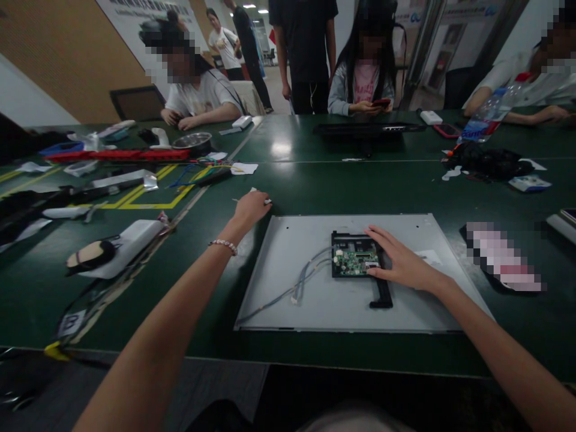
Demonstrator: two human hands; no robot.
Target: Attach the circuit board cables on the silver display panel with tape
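My right hand [400, 261] is on the right side of a green circuit board [355, 261] set in a black plastic frame. Its fingers reach the frame's top edge, and its thumb presses near the lower right of the board. Grey cables [302, 281] run from the board's left side to the lower left. Under them lies a flat, light grey panel [279, 258] on the table. Beyond the panel's far left corner, my left hand [252, 207] is closed, fingers curled down to the tabletop. Small whitish bits show at its fingers; what it holds is unclear.
The green table [288, 186] carries a white device [130, 246] at left and a phone [501, 258] at right. Farther off are a dark monitor-like panel [366, 131], a water bottle [488, 114], wires and a red strip [121, 155]. Several people are across the table.
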